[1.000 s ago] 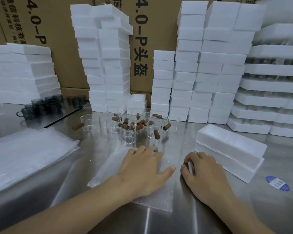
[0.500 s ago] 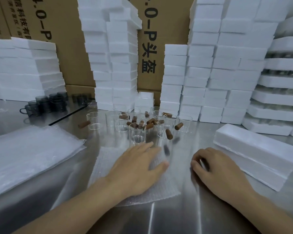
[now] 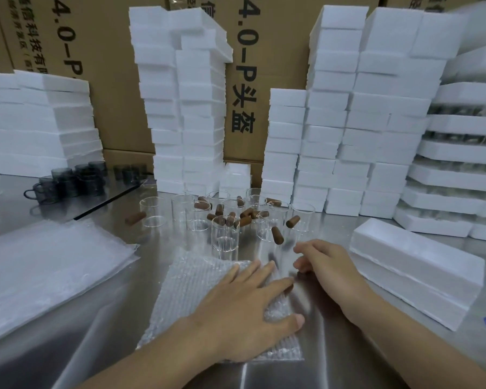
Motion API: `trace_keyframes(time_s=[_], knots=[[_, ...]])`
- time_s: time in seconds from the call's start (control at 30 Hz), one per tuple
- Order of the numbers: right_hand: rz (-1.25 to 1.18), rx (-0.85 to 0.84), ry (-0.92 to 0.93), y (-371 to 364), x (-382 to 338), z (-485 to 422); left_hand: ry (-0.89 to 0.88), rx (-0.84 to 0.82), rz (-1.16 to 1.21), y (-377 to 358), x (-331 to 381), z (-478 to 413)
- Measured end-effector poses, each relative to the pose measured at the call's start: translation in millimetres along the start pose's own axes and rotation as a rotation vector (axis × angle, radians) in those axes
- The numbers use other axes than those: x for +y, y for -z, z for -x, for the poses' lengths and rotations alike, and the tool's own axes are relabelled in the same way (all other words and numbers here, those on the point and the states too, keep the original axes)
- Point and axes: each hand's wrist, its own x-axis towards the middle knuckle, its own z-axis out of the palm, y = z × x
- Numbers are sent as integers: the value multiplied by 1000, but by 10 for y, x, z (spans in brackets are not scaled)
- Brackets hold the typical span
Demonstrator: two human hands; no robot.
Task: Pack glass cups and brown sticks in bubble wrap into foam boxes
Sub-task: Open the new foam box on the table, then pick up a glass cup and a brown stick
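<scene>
- Bubble-wrap sheet point(image 3: 197, 284): clear, dimpled w/ small bubbles, roughly rectangular, lying flat on the steel table point(image 3: 334, 349) at front centre; near-right part crumpled.
- Left hand point(image 3: 244, 313): palm down on the sheet's right half, fingers straight & slightly spread, thumb out to the right, pressing the wrap flat. Forearm comes in from bottom left.
- Right hand point(image 3: 331, 265): just right of the sheet's far corner, back of hand up, low over the table, fingers half-curled w/ tips pointing left. Area at the tips is blurred; can't tell if they grip anything.
- Glass cups point(image 3: 225, 237): clear, straight-walled cylinders, upright in a loose cluster just beyond the sheet.
- Brown sticks point(image 3: 277, 235): short, matte, round-ended pegs scattered among & in the cups; one lies apart on the left point(image 3: 135, 217).
- Foam box point(image 3: 415, 268): long white block, grainy surface, seam along its side, right of the right hand, set at an angle.
- Bubble-wrap pile point(image 3: 48, 273): flat stack, left side.
- Smoky grey mugs point(image 3: 65, 181): w/ handles, far left.
- Foam box stacks point(image 3: 348, 122): tall white columns at the back; cardboard cartons point(image 3: 112, 80) w/ black print behind.
</scene>
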Motion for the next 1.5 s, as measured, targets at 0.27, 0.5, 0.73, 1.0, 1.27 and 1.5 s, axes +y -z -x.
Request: trace_keyframes(time_s=[0.27,0.5,0.73,1.0,1.27,1.5], knots=[[55,-25,-157,-387,-234,-438,1,12,45,13,10,11],[-146,16,-184,-332,-251,-330,-3,45,76,-2,3,34],[-232,2,-193,138,-216,302,31,224,243,32,-40,30],[-478,-5,71,19,-120,747,-62,381,827,122,209,10],[-545,-86,274,-71,-184,814,-131,359,1135,-26,418,34],[-572,-92,277,-79,-132,788,-162,353,1119,-117,355,-8]])
